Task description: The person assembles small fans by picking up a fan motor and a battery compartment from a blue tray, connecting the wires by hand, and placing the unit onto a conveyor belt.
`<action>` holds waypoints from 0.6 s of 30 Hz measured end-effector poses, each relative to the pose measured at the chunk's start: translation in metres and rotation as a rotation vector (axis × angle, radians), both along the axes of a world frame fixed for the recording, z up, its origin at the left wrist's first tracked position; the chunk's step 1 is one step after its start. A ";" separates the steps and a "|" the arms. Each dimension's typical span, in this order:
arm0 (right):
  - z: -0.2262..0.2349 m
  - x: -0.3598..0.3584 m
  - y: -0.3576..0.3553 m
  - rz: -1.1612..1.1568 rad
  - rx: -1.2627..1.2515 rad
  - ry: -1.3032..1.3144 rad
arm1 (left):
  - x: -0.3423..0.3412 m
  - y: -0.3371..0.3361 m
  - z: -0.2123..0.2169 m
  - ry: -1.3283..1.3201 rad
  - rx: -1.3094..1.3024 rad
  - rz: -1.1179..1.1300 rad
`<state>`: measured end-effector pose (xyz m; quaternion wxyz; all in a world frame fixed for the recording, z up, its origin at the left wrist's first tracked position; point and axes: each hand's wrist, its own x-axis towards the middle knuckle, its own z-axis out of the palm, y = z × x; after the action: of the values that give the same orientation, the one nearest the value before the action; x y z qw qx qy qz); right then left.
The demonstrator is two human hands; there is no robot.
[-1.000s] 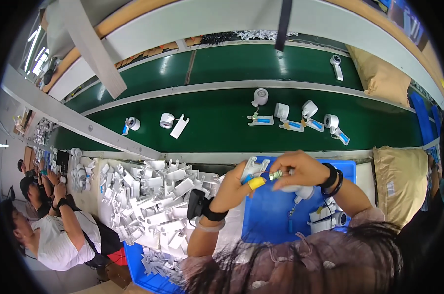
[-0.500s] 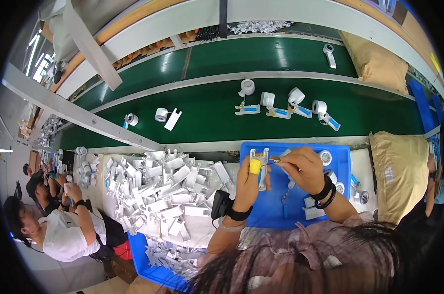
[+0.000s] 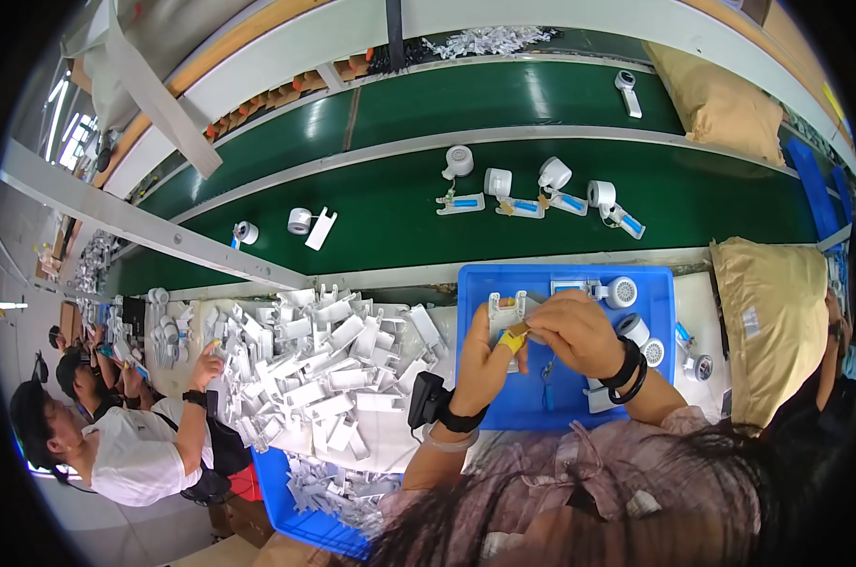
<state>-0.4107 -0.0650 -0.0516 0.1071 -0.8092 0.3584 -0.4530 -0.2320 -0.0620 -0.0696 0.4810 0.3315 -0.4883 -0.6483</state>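
A small white plastic part (image 3: 505, 310) sits above the blue tray (image 3: 659, 293), at its upper left area, and both hands meet on it. The left hand (image 3: 483, 364) is closed around the lower side of the part; one finger of it has a yellow cover (image 3: 513, 341). The right hand (image 3: 579, 331) is closed too, and its fingertips pinch a thin tool or piece at the part; I cannot tell exactly what this piece is. The left wrist has a black device on a strap (image 3: 430, 402), and the right wrist has dark bracelets (image 3: 628, 367).

In the tray, near the right hand, lie round white fan-like units (image 3: 622, 291) and a small blue piece (image 3: 547, 370). Just beside the tray, to the left, a big heap of white plastic parts (image 3: 324, 350) covers the table. Behind the tray runs a green conveyor belt (image 3: 711, 203), and on it four white units with blue handles (image 3: 539, 192) stand in a row. A tan sack (image 3: 768, 321) is to the right of the tray. At the far left, another person in a white shirt (image 3: 130, 454) reaches a hand to the heap.
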 end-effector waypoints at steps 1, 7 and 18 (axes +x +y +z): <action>-0.001 -0.001 0.001 0.019 -0.028 0.031 | 0.000 0.002 0.000 -0.001 0.004 0.000; -0.001 0.004 0.006 -0.054 -0.034 -0.048 | -0.001 0.005 0.001 0.022 -0.003 -0.015; 0.001 0.006 0.007 -0.089 -0.061 -0.040 | -0.001 0.010 0.003 -0.041 -0.029 -0.031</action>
<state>-0.4051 -0.0580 -0.0504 0.0693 -0.7862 0.3778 -0.4842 -0.2333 -0.0519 -0.0669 0.4654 0.3301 -0.5125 -0.6417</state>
